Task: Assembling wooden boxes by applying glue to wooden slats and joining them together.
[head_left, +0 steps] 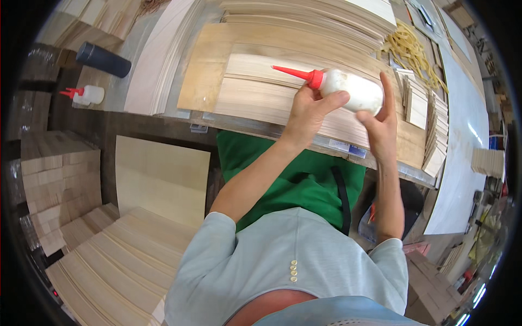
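A white squeeze glue bottle (pixel 356 91) with a long red nozzle lies sideways in both my hands above a row of thin wood veneer strips (pixel 255 89). My left hand (pixel 310 106) grips the bottle near its red cap, thumb over the neck. My right hand (pixel 382 117) wraps the bottle's rear end. The nozzle points left over the strips, which rest on a larger plywood sheet (pixel 204 81) on the workbench.
A second glue bottle (pixel 87 95) and a dark cylinder (pixel 103 60) sit at the far left. Veneer stacks (pixel 326 16) lie behind, small wood pieces (pixel 429 119) and rubber bands (pixel 410 51) to the right. More stacked strips (pixel 109 255) stand at lower left.
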Demonstrator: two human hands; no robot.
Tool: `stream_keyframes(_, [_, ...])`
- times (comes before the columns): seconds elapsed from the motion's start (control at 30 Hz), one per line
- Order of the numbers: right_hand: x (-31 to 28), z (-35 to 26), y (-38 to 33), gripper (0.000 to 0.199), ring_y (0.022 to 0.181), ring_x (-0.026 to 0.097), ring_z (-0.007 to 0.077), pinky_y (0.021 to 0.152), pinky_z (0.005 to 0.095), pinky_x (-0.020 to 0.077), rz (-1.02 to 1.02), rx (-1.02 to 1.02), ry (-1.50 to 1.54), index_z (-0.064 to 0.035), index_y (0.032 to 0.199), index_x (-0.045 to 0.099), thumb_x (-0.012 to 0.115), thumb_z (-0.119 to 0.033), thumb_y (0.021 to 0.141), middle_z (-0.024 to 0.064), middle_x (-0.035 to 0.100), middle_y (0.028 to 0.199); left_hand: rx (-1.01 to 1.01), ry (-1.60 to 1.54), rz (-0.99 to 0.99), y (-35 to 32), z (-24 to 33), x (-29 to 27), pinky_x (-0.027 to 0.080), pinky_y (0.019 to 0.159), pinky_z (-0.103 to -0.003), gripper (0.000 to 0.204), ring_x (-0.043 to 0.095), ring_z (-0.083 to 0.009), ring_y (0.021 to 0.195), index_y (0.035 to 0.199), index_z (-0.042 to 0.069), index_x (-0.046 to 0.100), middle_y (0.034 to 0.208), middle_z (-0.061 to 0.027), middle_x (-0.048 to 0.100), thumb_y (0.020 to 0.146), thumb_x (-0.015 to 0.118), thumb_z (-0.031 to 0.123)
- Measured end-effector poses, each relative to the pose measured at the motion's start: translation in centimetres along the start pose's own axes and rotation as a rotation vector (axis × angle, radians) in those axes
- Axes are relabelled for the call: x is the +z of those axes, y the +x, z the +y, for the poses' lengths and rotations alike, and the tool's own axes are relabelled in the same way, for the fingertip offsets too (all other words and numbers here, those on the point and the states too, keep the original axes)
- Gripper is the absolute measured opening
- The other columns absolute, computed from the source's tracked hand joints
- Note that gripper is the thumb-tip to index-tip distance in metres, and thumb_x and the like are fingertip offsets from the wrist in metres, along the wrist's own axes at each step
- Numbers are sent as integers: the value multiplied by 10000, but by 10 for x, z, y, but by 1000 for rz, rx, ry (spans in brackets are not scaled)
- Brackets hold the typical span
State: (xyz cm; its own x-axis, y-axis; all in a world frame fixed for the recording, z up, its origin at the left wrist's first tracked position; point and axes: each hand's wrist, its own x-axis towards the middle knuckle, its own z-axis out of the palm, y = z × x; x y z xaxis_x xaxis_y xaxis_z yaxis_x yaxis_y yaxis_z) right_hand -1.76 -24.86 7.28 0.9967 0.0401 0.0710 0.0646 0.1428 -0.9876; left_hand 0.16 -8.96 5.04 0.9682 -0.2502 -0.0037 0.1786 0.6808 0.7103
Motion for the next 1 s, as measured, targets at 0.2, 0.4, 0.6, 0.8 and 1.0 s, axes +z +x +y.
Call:
stream_keyframes(0.2, [44,44,-3,588,1171,506,250,1056,407,368,252,-2,891,-22,1295,459,736,-230,820,106,533,1282,34,-79,35,-1,-6,7,440,935,-302,590,555,-144,1054,1284,10,471,1121,-49,589,792,761,160])
stream_keyframes(0.4, [40,18,27,620,1274,441,327,1042,600,364,174,3,731,-80,1379,374,655,-325,884,159,472,1357,258,1508,-210,-22,47,-62,285,1106,-425,842,335,-326,1337,1399,45,397,1399,-191,406,707,804,299])
stream_keyframes(0.6, [43,10,88,533,1206,510,311,1045,568,397,-4,-49,405,-21,1310,430,678,-162,860,144,530,1282,142,1875,-404,-18,109,-135,185,1153,-465,982,178,-354,1424,1426,117,382,1525,-150,264,601,812,430])
stream_keyframes(0.8, [94,30,150,417,1061,602,227,903,411,526,-95,-85,324,-9,1208,517,691,-95,839,106,608,1135,142,1814,-479,-11,106,-151,176,1155,-485,1042,154,-342,1434,1431,134,376,1542,-141,228,549,801,491])
stream_keyframes(1.0, [123,52,177,466,995,622,214,868,363,529,-91,-31,337,-18,1221,488,687,-7,800,77,628,1079,93,1795,-436,-12,108,-147,170,1159,-484,1057,155,-318,1438,1438,143,364,1545,-122,229,541,822,465])
